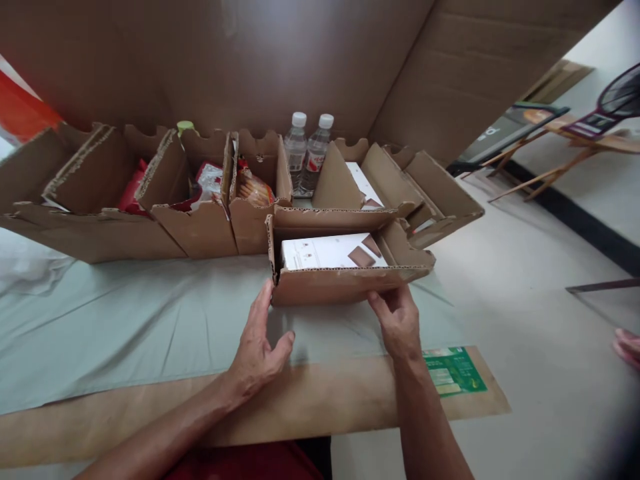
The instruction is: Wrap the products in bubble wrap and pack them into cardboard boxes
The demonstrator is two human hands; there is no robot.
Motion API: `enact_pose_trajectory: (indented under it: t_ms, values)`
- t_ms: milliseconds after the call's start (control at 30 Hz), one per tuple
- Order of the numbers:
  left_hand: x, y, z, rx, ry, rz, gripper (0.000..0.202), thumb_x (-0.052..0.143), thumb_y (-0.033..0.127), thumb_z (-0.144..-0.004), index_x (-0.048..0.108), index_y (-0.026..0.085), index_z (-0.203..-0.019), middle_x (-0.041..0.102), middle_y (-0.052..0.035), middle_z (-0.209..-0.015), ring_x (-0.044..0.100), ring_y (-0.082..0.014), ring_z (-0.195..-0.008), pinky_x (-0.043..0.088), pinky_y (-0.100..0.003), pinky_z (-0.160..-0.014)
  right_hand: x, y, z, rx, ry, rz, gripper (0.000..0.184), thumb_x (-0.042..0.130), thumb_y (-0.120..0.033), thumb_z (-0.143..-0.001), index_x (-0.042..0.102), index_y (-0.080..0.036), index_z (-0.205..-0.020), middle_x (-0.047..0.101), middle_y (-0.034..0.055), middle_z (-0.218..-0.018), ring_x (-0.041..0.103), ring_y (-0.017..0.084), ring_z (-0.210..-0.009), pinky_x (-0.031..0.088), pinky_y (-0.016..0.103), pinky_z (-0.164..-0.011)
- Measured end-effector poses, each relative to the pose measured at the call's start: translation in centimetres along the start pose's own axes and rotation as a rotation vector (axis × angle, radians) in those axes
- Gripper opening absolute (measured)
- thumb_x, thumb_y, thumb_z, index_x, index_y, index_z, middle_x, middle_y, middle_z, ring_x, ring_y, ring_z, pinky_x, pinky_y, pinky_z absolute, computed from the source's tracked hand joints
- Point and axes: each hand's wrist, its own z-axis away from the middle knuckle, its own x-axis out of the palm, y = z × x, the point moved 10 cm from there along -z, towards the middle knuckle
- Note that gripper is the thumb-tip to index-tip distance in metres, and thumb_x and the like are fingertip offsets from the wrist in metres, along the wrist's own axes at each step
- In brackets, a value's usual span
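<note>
Both hands are at a cardboard tray [345,288], and the step in hand looks to be handling or squaring it; the tray sits in front of a row of bins [205,230], open side up, with a white box [325,252] lying inside. Taking the tray as the dial's centre, the left hand [257,353] is at eight o'clock, wide open, its fingers together and straight, fingertips against the tray's left end, thumb spread away toward three o'clock; it has hold of nothing. The right hand [403,323] is at four o'clock, half curled, thumb up to the front wall's lower edge and fingertips hidden beneath, so I cannot tell whether it grips or merely props. The left forearm slants in from seven o'clock, the right from five. Any move of the tray would seem to call for even pressure at both ends, keeping it level so the box does not slide, and for care at its back wall, close to the bins. Two bottles [296,153] stand at eleven o'clock; a snack pack [254,188] lies at ten.
</note>
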Motion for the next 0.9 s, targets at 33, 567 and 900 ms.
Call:
enact_pose_trajectory:
  t_ms: [33, 567, 900]
  values:
    - [0.2, -0.1, -0.3, 0.003, -0.005, 0.007, 0.089, 0.061, 0.024, -0.092, 0.014, 0.035, -0.167, 0.029, -0.0105, -0.173, 0.035, -0.0353, -0.156, 0.034, -0.061, -0.126, 0.1, 0.2, 0.1, -0.005, 0.015, -0.017, 0.050, 0.073, -0.054, -0.085, 0.063, -0.018, -0.117, 0.072, 0.0107, -0.106, 0.067, 0.027, -0.100, 0.052, 0.042, -0.095]
    - [-1.8, 1.0, -2.7, 0.028, 0.015, 0.022, 0.091, 0.063, 0.022, -0.091, 0.014, 0.035, -0.167, 0.029, -0.0122, -0.172, 0.033, -0.0353, -0.157, 0.034, -0.062, -0.124, -1.6, 3.3, 4.0, 0.121, 0.163, 0.031, 0.065, 0.074, -0.053, -0.084, 0.060, -0.018, -0.137, 0.065, 0.0171, -0.138, 0.062, 0.032, -0.126, 0.052, 0.049, -0.102]
    - [-2.2, 2.9, -6.1, 0.072, -0.090, 0.115, 0.085, 0.064, 0.026, -0.086, 0.028, 0.027, -0.163, 0.035, -0.0160, -0.170, 0.035, -0.0352, -0.156, 0.033, -0.062, -0.124, -1.1, 1.0, 0.4, 0.043, 0.113, 0.002, 0.059, 0.083, -0.050, -0.070, 0.063, -0.020, -0.116, 0.069, 0.0123, -0.118, 0.066, 0.029, -0.112, 0.052, 0.050, -0.097]
